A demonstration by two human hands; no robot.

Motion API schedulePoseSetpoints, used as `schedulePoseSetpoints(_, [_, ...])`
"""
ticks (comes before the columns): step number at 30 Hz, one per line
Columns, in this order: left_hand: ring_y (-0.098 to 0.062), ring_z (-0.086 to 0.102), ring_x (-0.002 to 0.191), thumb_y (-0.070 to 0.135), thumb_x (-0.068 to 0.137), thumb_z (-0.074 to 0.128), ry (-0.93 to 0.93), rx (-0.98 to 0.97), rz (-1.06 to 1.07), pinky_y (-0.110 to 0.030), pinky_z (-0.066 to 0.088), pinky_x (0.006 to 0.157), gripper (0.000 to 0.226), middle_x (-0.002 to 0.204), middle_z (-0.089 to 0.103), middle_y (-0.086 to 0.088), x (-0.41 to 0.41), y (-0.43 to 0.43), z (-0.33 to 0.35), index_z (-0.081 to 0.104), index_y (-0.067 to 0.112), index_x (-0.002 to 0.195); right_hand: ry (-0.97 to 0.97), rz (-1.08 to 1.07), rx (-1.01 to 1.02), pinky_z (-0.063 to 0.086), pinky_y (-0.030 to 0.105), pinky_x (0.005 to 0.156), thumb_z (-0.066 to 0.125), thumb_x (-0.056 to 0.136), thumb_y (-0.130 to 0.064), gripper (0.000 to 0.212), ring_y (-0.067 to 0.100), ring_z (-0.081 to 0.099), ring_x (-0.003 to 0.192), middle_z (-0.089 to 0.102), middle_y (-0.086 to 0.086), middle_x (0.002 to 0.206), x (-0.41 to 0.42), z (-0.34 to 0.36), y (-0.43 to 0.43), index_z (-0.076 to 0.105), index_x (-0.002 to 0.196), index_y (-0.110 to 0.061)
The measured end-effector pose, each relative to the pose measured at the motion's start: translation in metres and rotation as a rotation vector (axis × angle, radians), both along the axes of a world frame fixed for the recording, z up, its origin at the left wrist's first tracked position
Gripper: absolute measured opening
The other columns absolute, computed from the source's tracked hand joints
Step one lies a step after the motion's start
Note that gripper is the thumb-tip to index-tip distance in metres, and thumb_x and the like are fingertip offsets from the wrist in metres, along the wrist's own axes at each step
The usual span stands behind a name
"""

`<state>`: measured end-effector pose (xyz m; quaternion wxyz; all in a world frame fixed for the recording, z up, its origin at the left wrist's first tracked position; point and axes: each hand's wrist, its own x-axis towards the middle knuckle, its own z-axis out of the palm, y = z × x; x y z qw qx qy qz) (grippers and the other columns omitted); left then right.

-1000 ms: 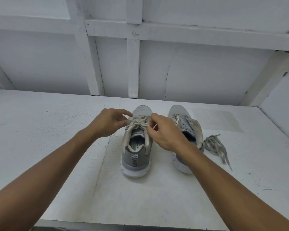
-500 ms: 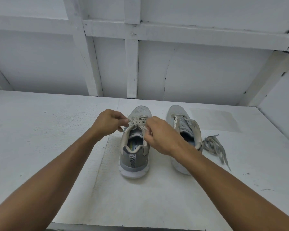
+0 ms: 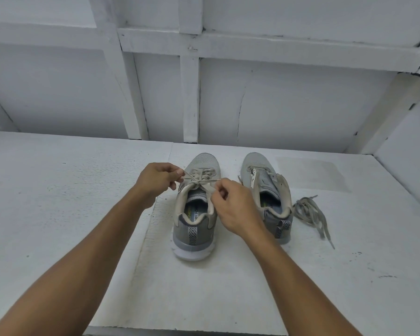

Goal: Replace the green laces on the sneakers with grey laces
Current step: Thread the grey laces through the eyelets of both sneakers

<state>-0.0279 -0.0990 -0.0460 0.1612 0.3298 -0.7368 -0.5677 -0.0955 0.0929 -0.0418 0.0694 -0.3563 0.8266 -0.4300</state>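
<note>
Left hand (image 3: 159, 180) and right hand (image 3: 235, 209): each pinching one end of pale lace (image 3: 199, 183), crossed over upper eyelets of left sneaker (image 3: 194, 226). Right sneaker (image 3: 264, 180) just beside. Loose laces (image 3: 308, 212) heaped on worktop (image 3: 83, 214), touching right sneaker's heel side.

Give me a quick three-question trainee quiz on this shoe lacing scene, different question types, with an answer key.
1. True or false: the left hand and right hand both pinch the lace on one sneaker.
2. The loose lace lies: A) between the sneakers, B) on the table beside the other sneaker, C) inside a sneaker.
3. How many sneakers stand on the table?
Key: 1 true; 2 B; 3 two.
</note>
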Motion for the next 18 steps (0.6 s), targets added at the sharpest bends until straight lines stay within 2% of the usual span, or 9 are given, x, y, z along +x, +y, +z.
schedulePoseSetpoints(3, [-0.012, 0.048, 0.055, 0.015, 0.090, 0.067, 0.015, -0.002, 0.014, -0.025, 0.045, 0.061, 0.009, 0.075, 0.071, -0.005, -0.003, -0.004, 0.002, 0.074, 0.011, 0.087, -0.012, 0.028, 0.032, 0.033, 0.022, 0.059, 0.051, 0.092, -0.015, 0.015, 0.010, 0.039, 0.062, 0.048, -0.002, 0.070, 0.000, -0.001, -0.001, 0.057, 0.082, -0.006])
schedulePoseSetpoints(8, [-0.015, 0.046, 0.059, 0.015, 0.089, 0.069, 0.023, 0.013, 0.037, -0.025, 0.042, 0.058, 0.008, 0.076, 0.071, -0.009, -0.008, -0.007, 0.001, 0.074, 0.014, 0.082, -0.019, 0.082, 0.048, 0.031, 0.022, 0.058, 0.046, 0.093, -0.013, 0.025, 0.009, 0.033, 0.060, 0.039, -0.002, 0.069, 0.005, -0.007, 0.000, 0.037, 0.070, -0.013])
schedulePoseSetpoints(14, [-0.015, 0.045, 0.061, 0.015, 0.088, 0.069, 0.034, 0.031, 0.053, -0.024, 0.042, 0.057, 0.006, 0.076, 0.070, -0.007, -0.011, -0.004, 0.000, 0.073, 0.014, 0.084, -0.022, 0.126, 0.098, 0.028, 0.024, 0.054, 0.048, 0.091, -0.014, 0.026, 0.010, 0.030, 0.058, 0.037, -0.003, 0.065, 0.003, -0.001, 0.004, 0.036, 0.068, -0.013])
schedulePoseSetpoints(18, [-0.015, 0.044, 0.060, 0.016, 0.087, 0.071, 0.035, 0.047, 0.066, -0.024, 0.042, 0.057, 0.007, 0.075, 0.071, -0.009, -0.016, 0.001, -0.001, 0.073, 0.015, 0.080, -0.004, 0.138, 0.132, 0.027, 0.031, 0.054, 0.051, 0.087, -0.015, 0.027, 0.012, 0.029, 0.057, 0.035, -0.003, 0.060, 0.000, 0.001, 0.006, 0.036, 0.065, -0.014])
